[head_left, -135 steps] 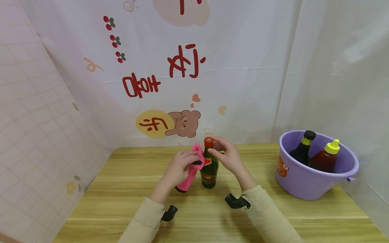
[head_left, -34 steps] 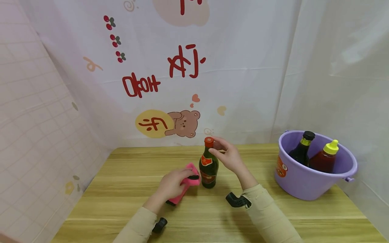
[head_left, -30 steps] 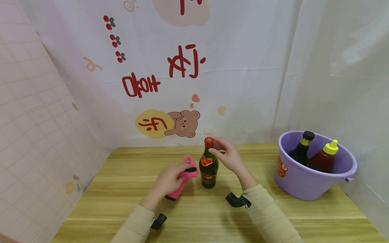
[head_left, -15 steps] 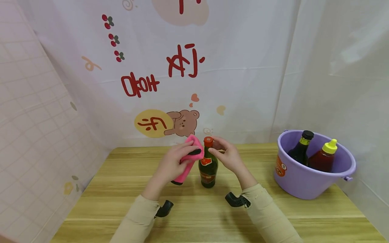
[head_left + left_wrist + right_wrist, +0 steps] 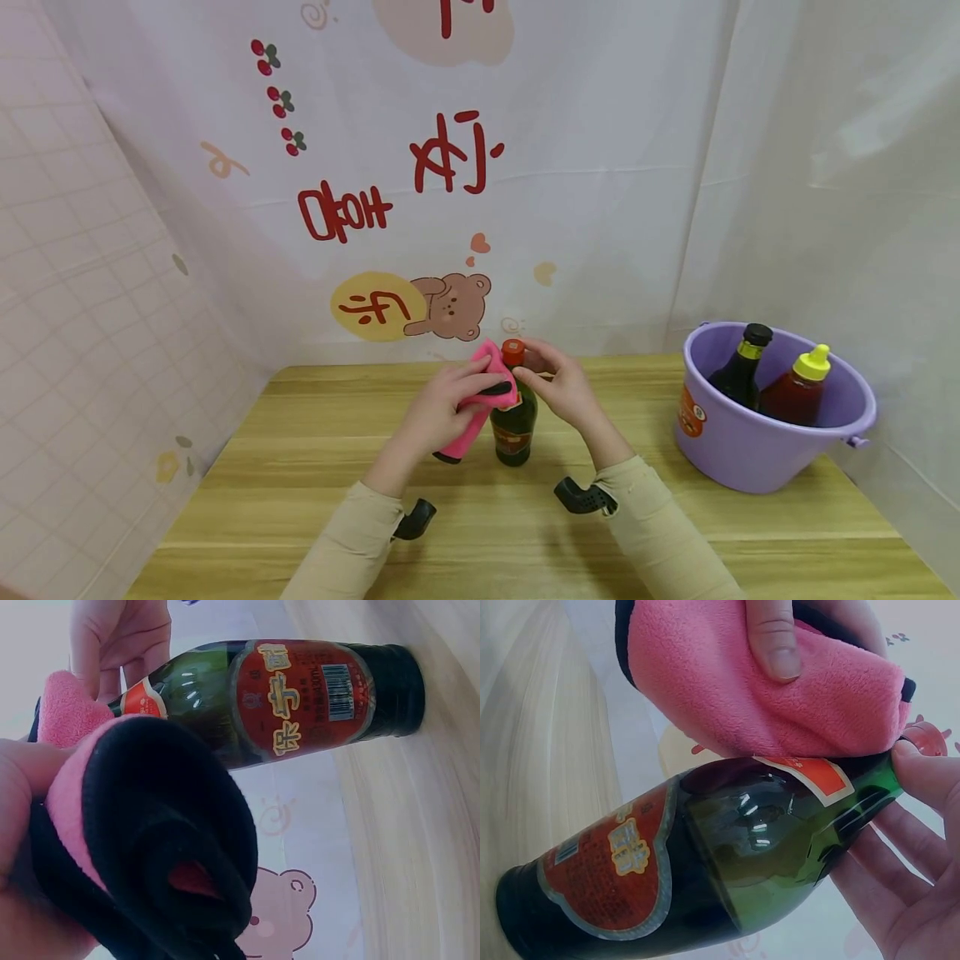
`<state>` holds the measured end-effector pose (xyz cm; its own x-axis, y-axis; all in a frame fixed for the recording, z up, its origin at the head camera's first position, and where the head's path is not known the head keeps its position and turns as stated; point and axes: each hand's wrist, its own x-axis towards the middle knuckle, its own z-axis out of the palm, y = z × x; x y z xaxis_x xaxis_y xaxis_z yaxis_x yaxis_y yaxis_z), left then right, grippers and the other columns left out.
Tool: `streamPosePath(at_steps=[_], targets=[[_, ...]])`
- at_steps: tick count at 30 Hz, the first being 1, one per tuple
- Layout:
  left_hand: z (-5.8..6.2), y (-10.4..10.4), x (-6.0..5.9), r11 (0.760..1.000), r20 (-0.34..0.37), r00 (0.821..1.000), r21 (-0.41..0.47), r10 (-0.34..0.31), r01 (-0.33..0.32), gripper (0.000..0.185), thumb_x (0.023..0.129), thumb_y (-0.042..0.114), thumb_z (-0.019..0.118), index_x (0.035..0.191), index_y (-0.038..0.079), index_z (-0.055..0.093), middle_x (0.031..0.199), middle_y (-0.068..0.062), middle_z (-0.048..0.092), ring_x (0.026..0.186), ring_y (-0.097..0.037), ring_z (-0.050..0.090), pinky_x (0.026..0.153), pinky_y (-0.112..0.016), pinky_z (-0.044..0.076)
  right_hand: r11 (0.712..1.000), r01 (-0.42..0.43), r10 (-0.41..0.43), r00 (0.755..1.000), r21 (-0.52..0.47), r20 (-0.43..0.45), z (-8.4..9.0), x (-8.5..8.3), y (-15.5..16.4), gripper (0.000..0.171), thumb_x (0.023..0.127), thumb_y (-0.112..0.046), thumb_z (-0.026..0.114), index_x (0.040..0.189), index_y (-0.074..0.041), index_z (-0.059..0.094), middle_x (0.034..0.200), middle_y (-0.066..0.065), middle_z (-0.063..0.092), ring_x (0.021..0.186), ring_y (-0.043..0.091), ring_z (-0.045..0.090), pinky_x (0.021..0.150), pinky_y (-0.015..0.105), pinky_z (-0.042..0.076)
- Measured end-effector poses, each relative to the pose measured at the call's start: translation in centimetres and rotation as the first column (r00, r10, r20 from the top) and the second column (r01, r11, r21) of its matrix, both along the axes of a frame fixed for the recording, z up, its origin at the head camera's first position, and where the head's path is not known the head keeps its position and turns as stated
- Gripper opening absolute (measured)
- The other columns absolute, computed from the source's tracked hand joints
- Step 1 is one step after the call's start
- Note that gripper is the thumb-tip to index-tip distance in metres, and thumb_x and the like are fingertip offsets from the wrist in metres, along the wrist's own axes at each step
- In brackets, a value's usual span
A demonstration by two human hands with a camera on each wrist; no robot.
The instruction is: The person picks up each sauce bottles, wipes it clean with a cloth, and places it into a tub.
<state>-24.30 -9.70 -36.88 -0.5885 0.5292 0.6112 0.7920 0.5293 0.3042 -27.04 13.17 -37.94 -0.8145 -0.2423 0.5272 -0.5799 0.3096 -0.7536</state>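
A green glass bottle (image 5: 514, 435) with a red cap and red labels stands upright on the wooden table. My right hand (image 5: 567, 390) holds it near the top, thumb and fingers around the neck, as the right wrist view shows. In my left hand (image 5: 437, 406) is a folded pink cloth (image 5: 727, 682) with black edging. The cloth lies against the bottle's neck and shoulder, partly covering the small upper label. In the left wrist view, the cloth's rolled black edge (image 5: 169, 817) hides some of the bottle.
A purple bucket (image 5: 765, 454) stands at the table's right side. Inside it are a dark bottle with a black cap (image 5: 757, 335) and a red-brown squeeze bottle with a yellow top (image 5: 812, 363). A printed white curtain (image 5: 600, 250) hangs behind the table.
My left hand has lifted the cloth from low beside the bottle, then moved it right onto the neck and shoulder. The right hand and the bottle stay in place.
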Motion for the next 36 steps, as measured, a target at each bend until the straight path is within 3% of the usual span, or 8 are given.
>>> streamPosePath(at_steps=[5,12,20,31,36], targets=[[-0.4,-0.2,0.1,0.999,0.024,1.0,-0.036,0.005,-0.004,0.046,0.084,-0.002,0.074,0.124,0.021,0.071,0.142,-0.007,0.055,0.117,-0.032,0.057,0.088,-0.046,0.052,1.0,0.0,0.0,1.0,-0.019,0.023,0.0,0.1,-0.1,0.045,0.092,-0.013,0.07,0.135,-0.009,0.059,0.112,0.016,0.071,0.093,0.029,0.068,0.08,0.04,0.055],[-1.5,-0.5,0.4,0.997,0.039,0.999,-0.077,0.022,-0.018,0.043,0.086,0.002,0.075,0.123,0.022,0.071,0.143,-0.006,0.054,0.112,-0.031,0.057,0.084,-0.045,0.054,1.0,0.02,-0.02,0.999,-0.002,0.042,2.7,2.7,-1.0,0.041,0.092,-0.001,0.067,0.132,0.003,0.058,0.11,0.026,0.068,0.094,0.039,0.067,0.081,0.051,0.054],[-3.0,-1.3,0.8,0.995,0.027,1.0,-0.103,0.014,-0.011,0.046,0.083,-0.001,0.075,0.122,0.022,0.072,0.141,-0.008,0.056,0.11,-0.031,0.06,0.089,-0.046,0.052,0.999,0.048,-0.047,0.996,-0.011,0.07,0.3,0.5,-0.5,0.044,0.092,-0.009,0.07,0.135,-0.007,0.059,0.111,0.019,0.069,0.095,0.034,0.067,0.083,0.049,0.053],[-4.6,-1.6,1.2,0.997,0.0,1.0,-0.076,0.018,-0.018,0.043,0.081,0.001,0.079,0.119,0.02,0.074,0.14,-0.009,0.056,0.108,-0.031,0.06,0.085,-0.045,0.054,0.999,0.035,-0.034,0.998,-0.014,0.055,0.1,0.4,-0.1,0.044,0.092,-0.019,0.072,0.134,-0.012,0.061,0.11,0.014,0.071,0.094,0.028,0.068,0.083,0.048,0.054],[-5.3,-1.8,1.3,0.998,0.04,0.999,-0.062,0.01,-0.007,0.043,0.082,0.001,0.078,0.12,0.02,0.073,0.142,-0.009,0.055,0.113,-0.031,0.057,0.09,-0.045,0.052,0.999,0.033,-0.033,0.998,-0.011,0.057,0.3,0.5,-0.1,0.045,0.092,-0.018,0.071,0.135,-0.012,0.06,0.111,0.015,0.07,0.095,0.028,0.068,0.083,0.049,0.054]])
